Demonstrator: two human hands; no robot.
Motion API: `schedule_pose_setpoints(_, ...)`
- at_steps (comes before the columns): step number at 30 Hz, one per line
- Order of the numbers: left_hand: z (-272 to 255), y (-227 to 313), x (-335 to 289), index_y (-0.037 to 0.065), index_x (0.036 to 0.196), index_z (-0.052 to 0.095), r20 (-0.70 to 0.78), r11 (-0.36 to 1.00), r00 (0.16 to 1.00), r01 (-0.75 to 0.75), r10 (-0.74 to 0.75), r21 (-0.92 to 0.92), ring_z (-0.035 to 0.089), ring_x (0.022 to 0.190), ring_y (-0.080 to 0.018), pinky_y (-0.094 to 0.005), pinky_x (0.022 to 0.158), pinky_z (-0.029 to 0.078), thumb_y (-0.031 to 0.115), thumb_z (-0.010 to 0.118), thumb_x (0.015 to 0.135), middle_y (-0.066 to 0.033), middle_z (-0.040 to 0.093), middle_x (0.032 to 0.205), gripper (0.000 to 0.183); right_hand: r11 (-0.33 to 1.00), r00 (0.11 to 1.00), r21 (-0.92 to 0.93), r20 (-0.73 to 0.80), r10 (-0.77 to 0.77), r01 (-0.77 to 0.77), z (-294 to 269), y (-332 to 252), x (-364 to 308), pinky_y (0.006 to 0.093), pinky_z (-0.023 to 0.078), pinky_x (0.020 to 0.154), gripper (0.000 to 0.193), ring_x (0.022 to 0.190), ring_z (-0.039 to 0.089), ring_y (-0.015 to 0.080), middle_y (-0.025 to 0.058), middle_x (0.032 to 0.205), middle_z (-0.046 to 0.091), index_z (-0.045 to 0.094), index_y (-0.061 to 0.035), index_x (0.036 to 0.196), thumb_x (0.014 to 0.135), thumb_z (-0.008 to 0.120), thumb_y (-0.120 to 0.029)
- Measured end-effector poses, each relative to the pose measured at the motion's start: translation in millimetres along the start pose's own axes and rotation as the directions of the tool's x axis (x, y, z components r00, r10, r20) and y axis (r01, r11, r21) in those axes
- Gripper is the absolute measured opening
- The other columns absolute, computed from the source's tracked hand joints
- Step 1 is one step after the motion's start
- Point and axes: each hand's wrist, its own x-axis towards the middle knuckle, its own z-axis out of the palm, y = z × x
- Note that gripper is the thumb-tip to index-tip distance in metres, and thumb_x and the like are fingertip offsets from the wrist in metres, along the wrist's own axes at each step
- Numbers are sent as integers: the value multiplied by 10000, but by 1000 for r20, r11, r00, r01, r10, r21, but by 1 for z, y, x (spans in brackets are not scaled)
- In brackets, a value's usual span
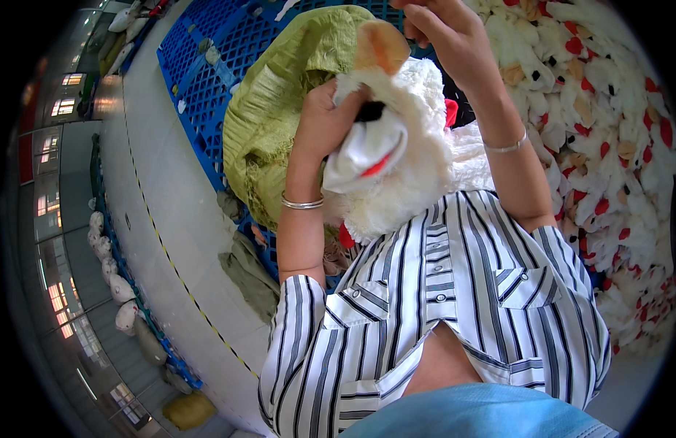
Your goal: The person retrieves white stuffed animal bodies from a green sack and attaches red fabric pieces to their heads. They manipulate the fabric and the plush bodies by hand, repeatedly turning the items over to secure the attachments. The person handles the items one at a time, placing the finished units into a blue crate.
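1. Your left hand (325, 120) has a closed grip on the white plush toy (396, 157), held at chest height above the green sack (279, 95).
2. Your right hand (444, 29) pinches something at the top edge; I cannot tell what.
3. Risk: a one-handed hold could let the toy slip onto the blue pallet (206, 66).

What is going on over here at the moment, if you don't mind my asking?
A person in a striped shirt is holding a white plush toy up close in front of them. The left hand has its grip around the toy's head, near its black nose and red mouth. The right hand is raised above the toy, fingers pinched together; whether it holds anything I cannot tell. A large heap of similar plush toys lies to the right, and an open green sack rests on blue pallets behind.
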Motion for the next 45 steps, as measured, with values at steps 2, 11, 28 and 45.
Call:
schedule_pose_setpoints(2,0,-13,8,-41,990,677,-115,995,993,-12,1,-95,621,755,-90,-272,687,516,177,642,902,-55,705,854,237,949,985,-267,8,-174,170,-1,1,-23,186,419,648,146,774,535,51,2,882,606,607,18,1045,974,560,-101)
schedule_pose_setpoints(11,9,-45,25,-48,959,685,-242,945,969,-34,-49,-325,631,798,-111,-270,721,511,192,619,918,-67,701,893,253,917,957,-322,91,276,-234,19,26,-107,237,481,591,153,663,590,77,44,789,677,651,48,992,890,672,-64)
schedule_pose_setpoints(28,0,-7,13,62,823,685,-547,945,830,-254,105,-205,469,491,-2,-173,435,329,254,690,907,44,584,604,209,947,874,50,404,272,-317,-1,-53,-86,237,435,412,397,461,578,125,89,631,646,660,31,767,982,538,-280)
schedule_pose_setpoints(45,6,-146,79,-27,1089,633,-109,928,974,-150,197,342,648,885,-316,-373,836,508,191,625,890,-178,677,1025,295,619,632,-770,559,537,155,22,79,-93,457,488,882,573,971,633,348,158,1049,667,604,-44,1207,679,790,-164)
